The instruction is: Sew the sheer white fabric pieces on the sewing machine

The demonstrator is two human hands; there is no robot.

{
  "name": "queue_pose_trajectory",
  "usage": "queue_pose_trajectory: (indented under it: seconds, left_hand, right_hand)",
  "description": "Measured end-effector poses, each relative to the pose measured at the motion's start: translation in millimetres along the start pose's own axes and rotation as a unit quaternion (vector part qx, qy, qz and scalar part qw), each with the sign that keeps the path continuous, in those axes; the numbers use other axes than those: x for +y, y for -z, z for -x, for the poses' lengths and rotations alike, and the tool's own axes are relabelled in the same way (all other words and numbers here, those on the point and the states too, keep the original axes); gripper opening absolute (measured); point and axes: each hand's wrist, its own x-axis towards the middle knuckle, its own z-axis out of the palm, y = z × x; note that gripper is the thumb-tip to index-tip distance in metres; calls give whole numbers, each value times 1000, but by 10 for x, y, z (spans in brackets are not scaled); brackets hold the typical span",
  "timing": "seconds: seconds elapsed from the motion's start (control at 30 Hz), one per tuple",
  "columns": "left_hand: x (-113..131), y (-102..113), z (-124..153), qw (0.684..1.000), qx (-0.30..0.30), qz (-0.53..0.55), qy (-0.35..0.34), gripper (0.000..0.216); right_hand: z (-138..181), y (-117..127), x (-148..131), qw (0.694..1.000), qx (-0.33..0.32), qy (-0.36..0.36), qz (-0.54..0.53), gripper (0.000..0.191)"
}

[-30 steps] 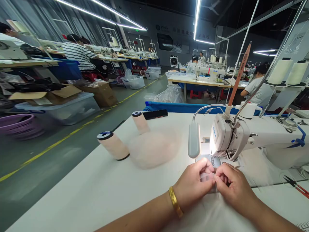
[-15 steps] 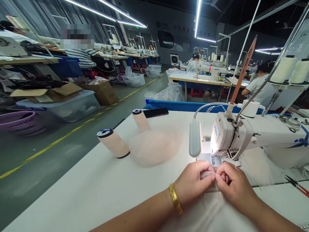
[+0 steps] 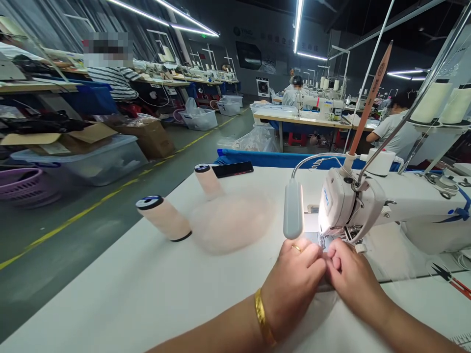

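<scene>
The left hand (image 3: 294,289) and right hand (image 3: 356,274) meet just in front of the sewing machine's needle area, fingers curled in and closed on sheer cloth (image 3: 326,309); the exact pinch is hidden by the knuckles. The cloth hangs below the hands onto the white counter (image 3: 147,294). A gold ring (image 3: 296,248) sits on a left finger and a gold bracelet (image 3: 260,311) circles that wrist.

Right behind the hands stands the white sewing machine (image 3: 333,203), with a small lamp (image 3: 293,211) to the left of its head and a pencil (image 3: 371,98) upright on top. Red-handled snips (image 3: 458,285) lie at the right.

Left of the lamp is a blurred, pale sheer heap (image 3: 233,223). A peach spool (image 3: 165,219) stands beside it, a second spool (image 3: 209,181) behind, next to a black phone (image 3: 233,169).

Beyond, a purple basket (image 3: 27,186) and a plastic bin (image 3: 88,164) rest on the floor, and a person in a striped top (image 3: 110,83) sits farther back.
</scene>
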Motion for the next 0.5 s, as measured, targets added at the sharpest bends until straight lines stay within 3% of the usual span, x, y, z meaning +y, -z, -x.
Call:
queue_pose_trajectory:
  seconds: [0.1, 0.3, 0.5]
  left_hand:
    - [-26, -14, 33, 999, -19, 25, -31, 25]
    - [-74, 2, 29, 998, -34, 45, -16, 23]
    - [-151, 4, 1, 998, -42, 47, -18, 25]
  right_hand:
    - [3, 44, 17, 1000, -12, 22, -17, 12]
    - [21, 180, 86, 994, -65, 89, -11, 22]
    - [25, 191, 138, 989, -41, 135, 40, 30]
